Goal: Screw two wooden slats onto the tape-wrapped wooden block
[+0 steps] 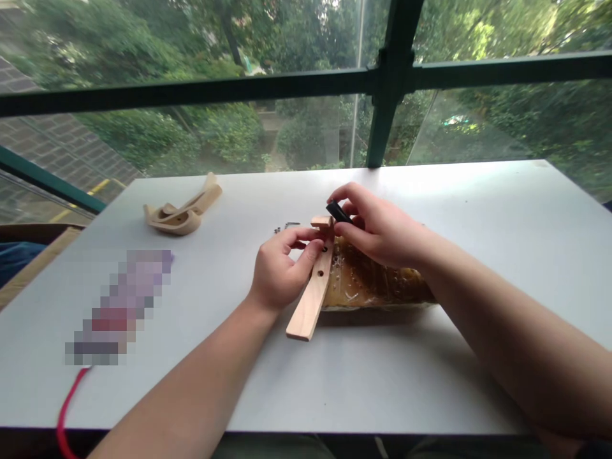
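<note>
The left hand [282,264] grasps the wood [314,290], its long axis running nearward from between the hands, while the right hand [377,223] pinches a black piece [337,211] beside the wood's far end.

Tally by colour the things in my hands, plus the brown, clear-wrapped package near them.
Pale: 1, the long flat wooden bar with holes, in the left hand
Black: 1, the small dark handheld object, in the right hand
Brown: 1, the clear-wrapped package, partly hidden by the right hand and arm
Total: 3
</note>
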A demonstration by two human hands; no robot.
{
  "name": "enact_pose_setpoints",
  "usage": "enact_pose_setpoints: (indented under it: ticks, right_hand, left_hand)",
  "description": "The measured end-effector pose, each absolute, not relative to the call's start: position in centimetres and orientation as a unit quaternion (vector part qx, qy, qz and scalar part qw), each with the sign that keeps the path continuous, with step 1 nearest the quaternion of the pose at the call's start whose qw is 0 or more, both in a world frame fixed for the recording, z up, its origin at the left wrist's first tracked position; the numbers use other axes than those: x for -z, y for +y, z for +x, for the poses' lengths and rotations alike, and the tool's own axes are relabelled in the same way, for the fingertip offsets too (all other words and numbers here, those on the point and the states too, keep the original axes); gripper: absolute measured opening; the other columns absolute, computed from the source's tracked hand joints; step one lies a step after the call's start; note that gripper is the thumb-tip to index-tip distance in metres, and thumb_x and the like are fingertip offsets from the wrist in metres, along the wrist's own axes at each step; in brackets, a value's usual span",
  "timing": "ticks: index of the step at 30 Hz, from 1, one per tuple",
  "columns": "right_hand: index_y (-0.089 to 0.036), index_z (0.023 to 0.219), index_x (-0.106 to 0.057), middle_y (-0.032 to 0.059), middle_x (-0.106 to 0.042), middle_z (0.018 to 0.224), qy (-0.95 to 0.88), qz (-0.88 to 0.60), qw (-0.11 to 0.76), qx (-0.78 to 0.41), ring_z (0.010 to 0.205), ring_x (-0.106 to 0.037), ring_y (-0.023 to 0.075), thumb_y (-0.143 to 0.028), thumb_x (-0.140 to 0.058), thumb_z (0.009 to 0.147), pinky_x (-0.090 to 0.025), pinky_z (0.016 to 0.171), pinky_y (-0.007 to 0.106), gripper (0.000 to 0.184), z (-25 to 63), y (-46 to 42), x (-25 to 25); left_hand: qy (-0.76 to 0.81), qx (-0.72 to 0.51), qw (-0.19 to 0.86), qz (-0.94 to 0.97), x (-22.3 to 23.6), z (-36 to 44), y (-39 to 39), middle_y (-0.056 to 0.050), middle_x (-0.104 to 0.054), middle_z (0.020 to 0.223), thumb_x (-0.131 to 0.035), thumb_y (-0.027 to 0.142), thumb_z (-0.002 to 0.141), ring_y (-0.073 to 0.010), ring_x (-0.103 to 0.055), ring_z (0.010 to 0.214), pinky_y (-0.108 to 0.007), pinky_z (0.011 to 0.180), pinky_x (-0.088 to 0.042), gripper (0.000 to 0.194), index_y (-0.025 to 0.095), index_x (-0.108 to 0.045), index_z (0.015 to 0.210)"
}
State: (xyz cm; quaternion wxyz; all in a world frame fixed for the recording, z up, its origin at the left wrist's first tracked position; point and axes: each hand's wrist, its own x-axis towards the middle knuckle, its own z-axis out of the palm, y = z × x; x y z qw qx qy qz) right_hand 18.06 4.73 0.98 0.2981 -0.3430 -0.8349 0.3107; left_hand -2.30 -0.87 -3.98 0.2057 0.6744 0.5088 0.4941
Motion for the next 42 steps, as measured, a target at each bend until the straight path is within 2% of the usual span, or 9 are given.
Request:
enact_pose_setpoints:
  ticks: [3,8,9,11,13,15,27,36,42]
  right_hand:
    - [-0.025,0.122,-0.049,0.0030,-0.070,0.094,-0.815,-0.342,0.309,-0.350,0.077,-0.064,0.0168,-0.031,-0.054,0.096,-0.050,0.069,0.033,0.027,18.0,4.9,-0.8]
    - [-0.027,0.118,-0.046,-0.0003,-0.072,0.090,-0.763,-0.318,0.335,-0.452,0.054,-0.056,0.0107,-0.024,-0.053,0.096,-0.046,0.052,0.026,0.023,17.9,5.1,-0.3]
    - [-0.027,0.118,-0.046,0.0002,-0.072,0.091,-0.760,-0.309,0.342,-0.458,0.059,-0.060,0.0118,-0.023,-0.052,0.097,-0.049,0.055,0.027,0.023,17.8,5.1,-0.2]
    - [-0.025,0.119,-0.049,0.0031,-0.073,0.101,-0.765,-0.280,0.347,-0.464,0.082,-0.069,0.0161,-0.022,-0.052,0.097,-0.057,0.073,0.033,0.022,17.7,5.1,-0.1]
    - [-0.024,0.120,-0.050,0.0060,-0.072,0.113,-0.776,-0.248,0.339,-0.470,0.106,-0.069,0.0193,-0.021,-0.051,0.098,-0.055,0.093,0.039,0.022,17.7,5.1,0.0]
    - [-0.023,0.121,-0.051,0.0071,-0.071,0.120,-0.788,-0.238,0.327,-0.465,0.113,-0.068,0.0208,-0.022,-0.050,0.099,-0.053,0.098,0.042,0.023,17.7,5.0,0.1]
    - [-0.024,0.116,-0.051,0.0068,-0.075,0.112,-0.823,-0.374,0.320,-0.285,0.101,-0.069,0.0275,-0.020,-0.049,0.094,-0.051,0.088,0.044,0.022,18.0,4.8,-0.6]
    - [-0.022,0.121,-0.048,0.0071,-0.070,0.109,-0.826,-0.340,0.344,-0.291,0.098,-0.066,0.0247,-0.020,-0.049,0.094,-0.050,0.088,0.041,0.027,18.0,4.9,0.2]
    - [-0.022,0.117,-0.053,0.0051,-0.064,0.102,-0.804,-0.319,0.406,-0.295,0.096,-0.063,0.0212,-0.019,-0.053,0.092,-0.049,0.087,0.037,0.025,18.1,5.1,0.5]
  left_hand:
    - [0.513,-0.500,0.210,0.666,4.1,-2.2,-1.0,-0.006,-0.079,0.100,-0.069,0.031,0.090,-0.0191,-0.074,0.089,-0.032,0.083,-0.061,0.017,0.019,-0.076,0.100]
    - [0.507,-0.513,0.223,0.656,4.3,-2.2,-0.9,-0.007,-0.079,0.102,-0.071,0.033,0.089,-0.0198,-0.075,0.091,-0.031,0.084,-0.061,0.018,0.019,-0.077,0.100]
    - [0.509,-0.516,0.223,0.651,4.4,-2.3,-0.9,-0.006,-0.079,0.103,-0.072,0.033,0.089,-0.0197,-0.075,0.092,-0.031,0.084,-0.061,0.018,0.020,-0.077,0.100]
    - [0.521,-0.524,0.224,0.636,4.5,-2.5,-0.7,-0.006,-0.079,0.103,-0.072,0.036,0.089,-0.0192,-0.075,0.092,-0.029,0.082,-0.061,0.020,0.020,-0.077,0.100]
    - [0.536,-0.531,0.229,0.614,4.6,-2.9,-0.4,-0.006,-0.079,0.102,-0.071,0.039,0.089,-0.0188,-0.075,0.090,-0.028,0.080,-0.061,0.023,0.019,-0.077,0.101]
    - [0.545,-0.538,0.239,0.597,4.8,-3.1,-0.1,-0.007,-0.079,0.102,-0.071,0.041,0.089,-0.0187,-0.075,0.089,-0.028,0.079,-0.061,0.027,0.018,-0.077,0.102]
    - [0.498,-0.571,0.342,0.556,4.9,-2.3,-0.5,-0.009,-0.078,0.110,-0.073,0.044,0.088,-0.0183,-0.075,0.092,-0.025,0.078,-0.061,0.030,0.017,-0.077,0.102]
    - [0.487,-0.547,0.288,0.617,4.9,-2.3,-0.6,-0.007,-0.078,0.107,-0.068,0.039,0.093,-0.0185,-0.074,0.098,-0.030,0.090,-0.059,0.023,0.019,-0.074,0.103]
    - [0.468,-0.541,0.256,0.650,5.0,-2.1,-0.6,-0.007,-0.076,0.106,-0.063,0.034,0.096,-0.0231,-0.067,0.122,-0.037,0.105,-0.054,0.016,0.020,-0.070,0.099]
